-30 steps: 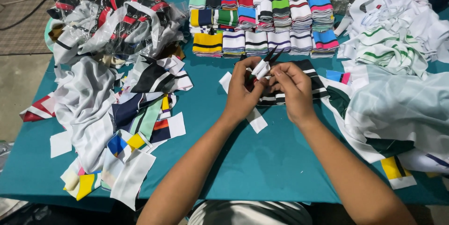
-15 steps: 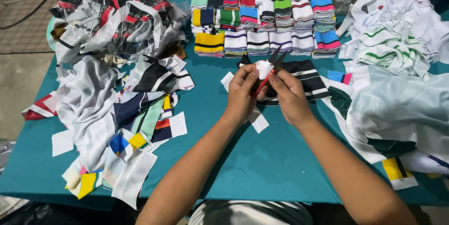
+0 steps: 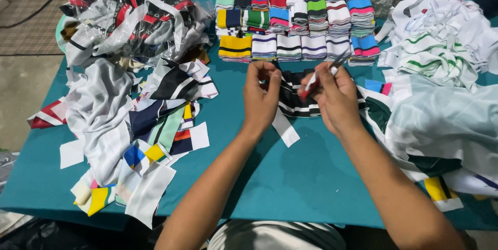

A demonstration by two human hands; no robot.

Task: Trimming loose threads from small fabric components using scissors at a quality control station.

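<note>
The head view looks down on a teal worktop (image 3: 290, 177) with two bare forearms reaching in from the bottom edge. The left hand (image 3: 261, 97) is closed, pinching the near edge of a black-and-white striped band (image 3: 293, 102) that lies flat on the worktop between the two hands. The right hand (image 3: 336, 99) is closed around a small red-handled snip (image 3: 317, 79), its metal tip pointing up and away over the band. One white strip (image 3: 285, 128) sticks out from under the band toward the person.

Behind the hands, folded striped bands stand in a stack block (image 3: 295, 14) of three rows: about six across in the near row, about six in the middle, about seven at the back; exact counts are hard to tell where the piles overlap. To the left lies a loose heap (image 3: 129, 125) of cut strips in white, navy, yellow, green and red, too tangled to count. At the far left corner sits one pile of clear bags (image 3: 129, 19) holding red, black and white pieces. To the right lie two cloth heaps: a white one with green stripes (image 3: 441, 42) and a pale green one (image 3: 446, 125) nearer the person.
</note>
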